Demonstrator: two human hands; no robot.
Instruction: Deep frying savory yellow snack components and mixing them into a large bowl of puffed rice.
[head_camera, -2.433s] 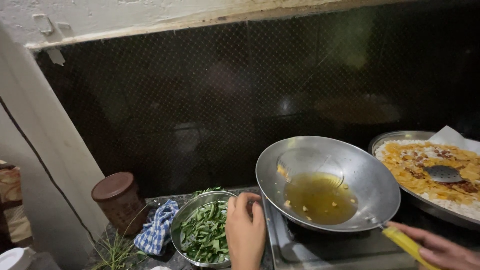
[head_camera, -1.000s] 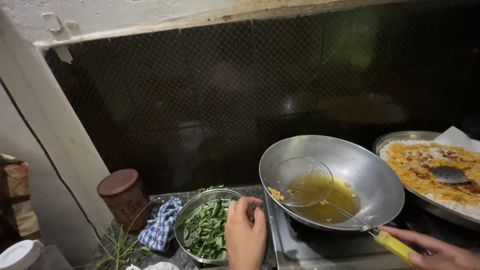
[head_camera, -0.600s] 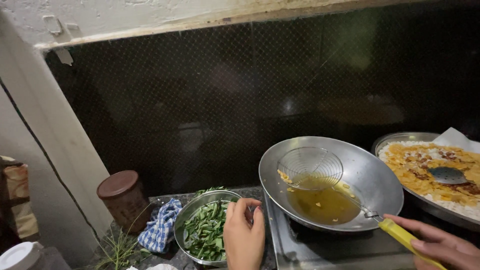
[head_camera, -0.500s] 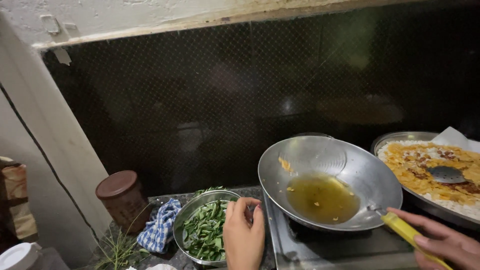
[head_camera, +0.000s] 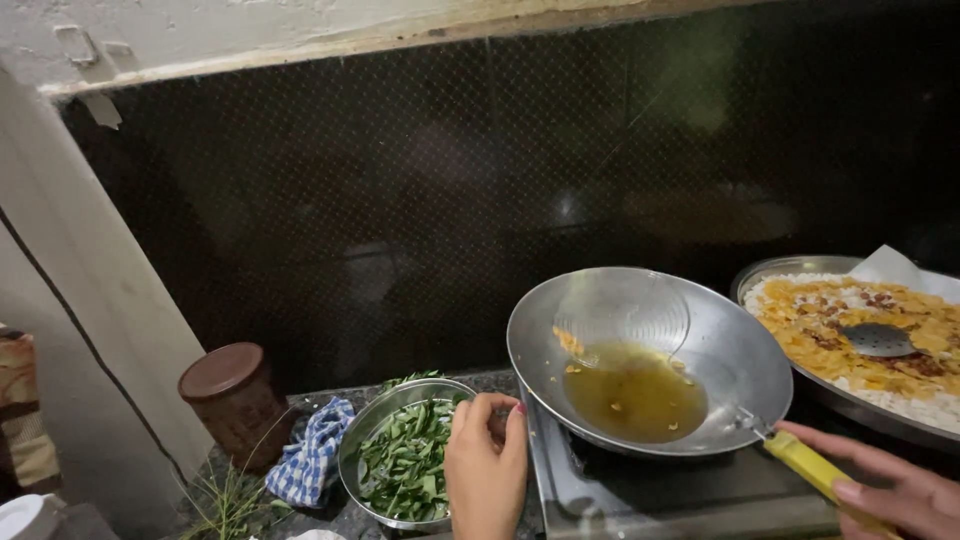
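**Strainer lifted to wok's far wall**

Right hand (head_camera: 895, 495), fingers wrapped on the yellow handle (head_camera: 808, 466): mesh strainer (head_camera: 622, 316) now raised from the oil (head_camera: 635, 395), draining inside the wok (head_camera: 740, 345). Left hand (head_camera: 487, 470) stays, fingers pinching into the bowl of green leaves (head_camera: 400, 465).

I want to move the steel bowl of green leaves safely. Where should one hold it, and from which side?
Probably hold the steel bowl by its rim on the near right side, where the left hand already rests. The rim is thin and open, so fingers can hook over it. The wok with hot oil stands close on the right, so coming from the near side seems safer.
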